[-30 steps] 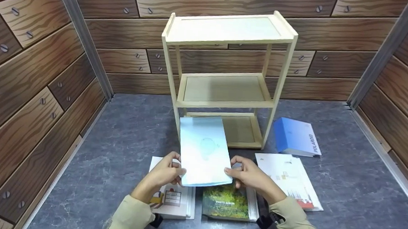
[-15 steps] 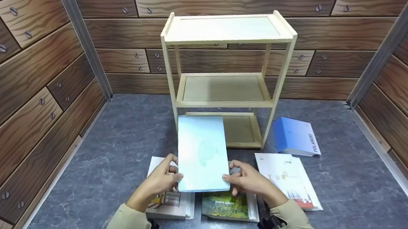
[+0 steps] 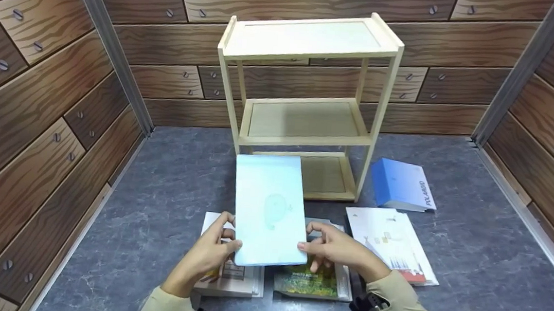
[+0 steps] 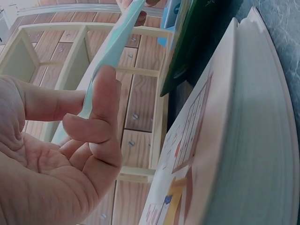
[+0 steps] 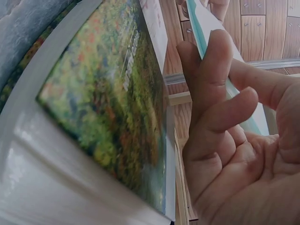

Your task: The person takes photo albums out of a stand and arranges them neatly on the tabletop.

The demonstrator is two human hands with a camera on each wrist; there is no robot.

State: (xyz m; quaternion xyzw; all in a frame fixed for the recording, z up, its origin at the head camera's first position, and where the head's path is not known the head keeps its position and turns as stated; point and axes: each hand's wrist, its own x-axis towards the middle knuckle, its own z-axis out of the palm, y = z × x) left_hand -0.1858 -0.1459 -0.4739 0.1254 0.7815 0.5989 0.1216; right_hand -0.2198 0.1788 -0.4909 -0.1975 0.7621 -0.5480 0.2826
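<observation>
A thin pale blue book (image 3: 269, 199) with a faint drawing on its cover is held up in front of the shelf's lowest tier. My left hand (image 3: 209, 251) pinches its near left edge, thumb on top and fingers underneath. At the near right edge my right hand (image 3: 339, 247) pinches it the same way. Both wrist views show the book nearly edge-on between thumb and fingers. Below the left hand lies a thick white illustrated album (image 4: 187, 145). A green, leafy-patterned photo album (image 5: 112, 93) lies under the right hand, its upper part hidden by the held book and hand.
A three-tier light wooden shelf (image 3: 305, 139) stands at the back middle. To its right lies a blue album marked POLAROID (image 3: 402, 184), with white books (image 3: 388, 236) nearer the front. Wood-patterned walls (image 3: 292, 0) enclose the grey marbled surface (image 3: 173, 172).
Both hands have shifted the pale blue book slightly left and toward the person. Its cover has turned to face the camera more. The other books and the shelf stay put.
</observation>
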